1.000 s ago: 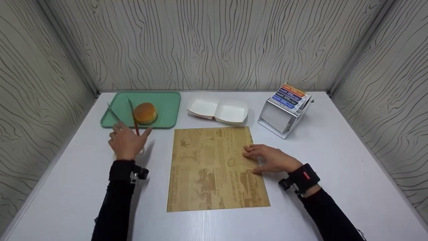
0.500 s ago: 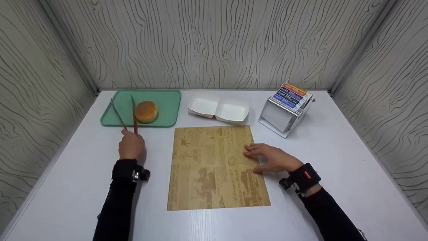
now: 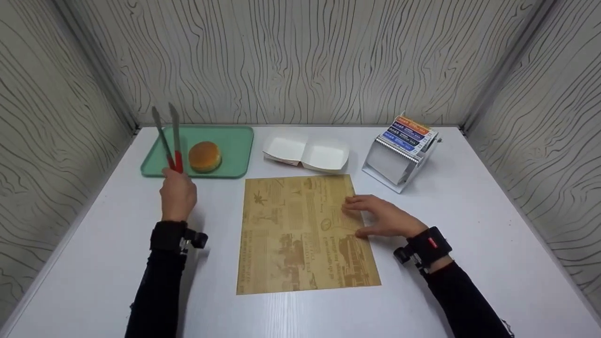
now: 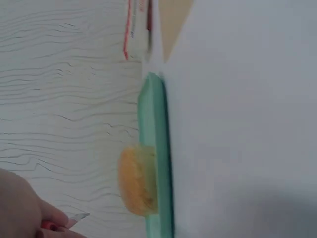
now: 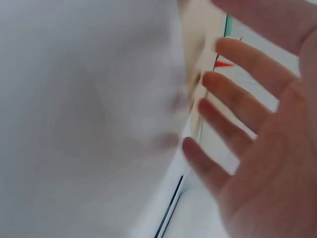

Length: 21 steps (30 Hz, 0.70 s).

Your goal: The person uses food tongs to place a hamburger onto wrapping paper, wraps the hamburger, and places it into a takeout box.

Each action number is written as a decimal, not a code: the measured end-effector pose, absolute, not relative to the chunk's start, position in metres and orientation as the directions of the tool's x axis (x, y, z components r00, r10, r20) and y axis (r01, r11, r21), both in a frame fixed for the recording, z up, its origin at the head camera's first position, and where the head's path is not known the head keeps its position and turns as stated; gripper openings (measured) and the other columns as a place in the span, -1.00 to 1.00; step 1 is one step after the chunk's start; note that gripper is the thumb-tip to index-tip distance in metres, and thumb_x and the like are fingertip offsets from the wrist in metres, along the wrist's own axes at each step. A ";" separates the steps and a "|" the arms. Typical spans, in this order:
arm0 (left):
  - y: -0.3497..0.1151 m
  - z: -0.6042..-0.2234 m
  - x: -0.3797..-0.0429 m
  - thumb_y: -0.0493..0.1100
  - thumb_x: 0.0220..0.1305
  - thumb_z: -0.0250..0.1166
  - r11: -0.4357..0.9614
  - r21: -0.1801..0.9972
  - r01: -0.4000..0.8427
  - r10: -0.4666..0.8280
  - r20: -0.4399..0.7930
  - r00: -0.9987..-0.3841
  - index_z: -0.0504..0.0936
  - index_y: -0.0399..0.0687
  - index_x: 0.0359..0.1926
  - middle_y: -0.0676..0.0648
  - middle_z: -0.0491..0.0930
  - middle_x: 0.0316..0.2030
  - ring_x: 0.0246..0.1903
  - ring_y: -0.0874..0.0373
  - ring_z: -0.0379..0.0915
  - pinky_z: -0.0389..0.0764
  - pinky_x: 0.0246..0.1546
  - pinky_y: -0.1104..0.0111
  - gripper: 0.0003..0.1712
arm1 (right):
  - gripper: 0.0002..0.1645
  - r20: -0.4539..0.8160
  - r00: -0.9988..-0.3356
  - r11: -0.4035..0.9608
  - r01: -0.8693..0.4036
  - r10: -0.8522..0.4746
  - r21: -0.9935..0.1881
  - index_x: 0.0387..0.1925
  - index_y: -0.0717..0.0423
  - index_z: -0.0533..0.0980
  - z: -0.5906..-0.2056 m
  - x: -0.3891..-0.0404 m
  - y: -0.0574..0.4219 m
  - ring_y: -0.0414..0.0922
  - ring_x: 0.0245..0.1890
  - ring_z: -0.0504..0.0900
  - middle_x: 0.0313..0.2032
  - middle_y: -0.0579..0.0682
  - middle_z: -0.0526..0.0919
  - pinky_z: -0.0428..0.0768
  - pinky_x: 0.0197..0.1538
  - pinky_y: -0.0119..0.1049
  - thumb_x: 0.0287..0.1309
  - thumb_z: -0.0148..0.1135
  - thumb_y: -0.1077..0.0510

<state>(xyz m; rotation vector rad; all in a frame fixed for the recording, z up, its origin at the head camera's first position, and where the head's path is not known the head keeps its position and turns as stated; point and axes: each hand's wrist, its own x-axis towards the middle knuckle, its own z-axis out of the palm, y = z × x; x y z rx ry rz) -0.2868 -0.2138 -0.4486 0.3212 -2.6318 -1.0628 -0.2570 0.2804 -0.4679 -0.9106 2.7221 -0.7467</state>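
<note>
My left hand point(image 3: 178, 195) grips a pair of tongs point(image 3: 176, 141) by the red handles, and the two metal arms point up and stand a little apart. Just right of the tongs a round bun point(image 3: 204, 156) lies on a green tray point(image 3: 235, 152); the left wrist view shows the bun point(image 4: 136, 181) from the side, apart from the tongs. My right hand point(image 3: 387, 218) is at the right edge of a brown printed sheet of paper point(image 3: 291, 234), fingers spread. Its fingers point(image 5: 237, 94) look extended and hold nothing.
A white paper box point(image 3: 305, 152), unfolded into two halves, stands right of the tray. Farther right is a metal dispenser point(image 3: 399, 150) with a roll of coloured labels. Wood-patterned walls point(image 3: 300, 61) enclose the white table point(image 3: 291, 319) at the back and sides.
My left hand has closed round the tongs and lifted them, so their tips now rise above the tray's far edge. The right hand has barely shifted.
</note>
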 end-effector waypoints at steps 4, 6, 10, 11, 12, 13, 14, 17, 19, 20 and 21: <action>-0.180 -0.431 -0.279 -0.13 0.67 -0.19 0.644 0.765 0.025 -0.181 0.183 -0.966 0.22 -0.54 0.25 -0.45 0.56 -0.13 -0.21 -0.26 0.56 0.59 -0.19 -0.01 -0.53 | -0.22 0.143 -0.868 0.667 -0.462 -0.476 -0.585 0.44 0.06 0.44 -0.461 -0.263 0.280 0.16 0.45 0.40 0.39 0.10 0.52 0.34 0.47 0.19 0.21 0.50 0.07; -0.157 -0.424 -0.272 -0.12 0.68 -0.13 0.584 0.803 0.117 -0.094 0.209 -0.973 0.26 -0.47 0.24 -0.30 0.51 -0.21 -0.27 -0.10 0.48 0.53 -0.23 0.12 -0.56 | -0.23 0.192 -0.892 0.631 -0.429 -0.410 -0.647 0.48 0.06 0.39 -0.455 -0.265 0.272 0.14 0.41 0.45 0.34 0.09 0.58 0.38 0.45 0.16 0.30 0.43 0.07; -0.108 -0.423 -0.253 -0.11 0.66 -0.03 0.335 0.903 0.269 0.140 0.235 -0.962 0.31 -0.31 0.18 -0.07 0.36 -0.38 -0.43 0.11 0.31 0.42 -0.41 0.32 -0.66 | -0.19 0.212 -0.896 0.466 -0.391 -0.390 -0.794 0.59 0.12 0.17 -0.444 -0.265 0.245 0.19 0.44 0.42 0.34 0.15 0.57 0.34 0.47 0.20 0.49 0.22 0.00; -0.096 -0.425 -0.247 -0.10 0.65 -0.02 0.255 0.928 0.272 0.214 0.220 -0.952 0.31 -0.27 0.19 -0.03 0.33 -0.41 -0.48 0.14 0.27 0.38 -0.46 0.36 -0.67 | -0.17 0.204 -0.888 0.398 -0.376 -0.411 -0.837 0.62 0.12 0.09 -0.442 -0.264 0.237 0.20 0.46 0.39 0.36 0.18 0.54 0.29 0.49 0.21 0.53 0.15 -0.05; -0.085 -0.429 -0.242 -0.07 0.65 -0.01 0.195 0.947 0.255 0.292 0.192 -0.937 0.31 -0.24 0.20 -0.01 0.31 -0.44 -0.51 0.16 0.24 0.36 -0.51 0.39 -0.66 | -0.14 0.198 -0.878 0.324 -0.359 -0.436 -0.876 0.64 0.14 0.00 -0.441 -0.263 0.230 0.21 0.48 0.35 0.40 0.20 0.50 0.26 0.51 0.23 0.56 0.07 -0.10; -0.075 -0.433 -0.236 -0.03 0.66 -0.02 0.156 0.960 0.232 0.370 0.161 -0.915 0.31 -0.20 0.22 0.01 0.31 -0.44 -0.53 0.19 0.24 0.34 -0.54 0.42 -0.64 | -0.11 0.196 -0.864 0.232 -0.333 -0.464 -0.914 0.65 0.17 -0.07 -0.441 -0.262 0.223 0.22 0.51 0.29 0.45 0.22 0.42 0.20 0.53 0.24 0.58 0.02 -0.13; -0.066 -0.438 -0.232 0.01 0.66 -0.01 0.141 0.968 0.209 0.438 0.128 -0.890 0.30 -0.16 0.24 0.03 0.31 -0.45 -0.55 0.20 0.23 0.33 -0.56 0.44 -0.62 | -0.10 0.188 -0.854 0.151 -0.293 -0.485 -0.944 0.65 0.19 -0.12 -0.441 -0.260 0.216 0.22 0.53 0.25 0.47 0.24 0.38 0.18 0.54 0.25 0.59 -0.03 -0.15; -0.046 -0.451 -0.222 0.09 0.65 -0.02 0.161 0.972 0.172 0.570 0.051 -0.820 0.28 -0.10 0.29 0.02 0.34 -0.42 -0.53 0.20 0.25 0.34 -0.54 0.44 -0.56 | -0.09 0.161 -0.855 -0.022 -0.173 -0.493 -0.985 0.65 0.16 -0.17 -0.444 -0.256 0.201 0.14 0.51 0.33 0.45 0.25 0.41 0.16 0.55 0.23 0.60 -0.02 -0.14; -0.040 -0.457 -0.219 0.11 0.64 -0.01 0.185 0.966 0.183 0.605 0.035 -0.795 0.28 -0.06 0.29 0.01 0.35 -0.42 -0.53 0.18 0.27 0.34 -0.54 0.42 -0.56 | -0.14 0.139 -0.873 -0.070 -0.120 -0.468 -0.990 0.64 0.09 -0.13 -0.448 -0.254 0.193 0.09 0.43 0.46 0.37 0.26 0.51 0.20 0.55 0.19 0.60 0.02 -0.05; -0.038 -0.459 -0.218 0.11 0.64 0.00 0.189 0.965 0.183 0.612 0.030 -0.791 0.28 -0.05 0.28 -0.01 0.35 -0.42 -0.53 0.17 0.27 0.34 -0.54 0.41 -0.57 | -0.19 0.120 -0.885 -0.072 -0.098 -0.451 -0.993 0.63 0.07 -0.09 -0.450 -0.253 0.190 0.07 0.38 0.53 0.31 0.27 0.57 0.22 0.54 0.16 0.60 0.02 -0.02; -0.038 -0.460 -0.218 0.11 0.63 0.01 0.184 0.967 0.177 0.618 0.026 -0.786 0.28 -0.05 0.27 -0.03 0.35 -0.43 -0.54 0.16 0.26 0.34 -0.55 0.41 -0.57 | -0.22 0.106 -0.895 -0.073 -0.083 -0.433 -0.994 0.62 0.04 -0.06 -0.452 -0.252 0.188 0.06 0.33 0.58 0.26 0.28 0.60 0.24 0.54 0.14 0.59 0.04 0.02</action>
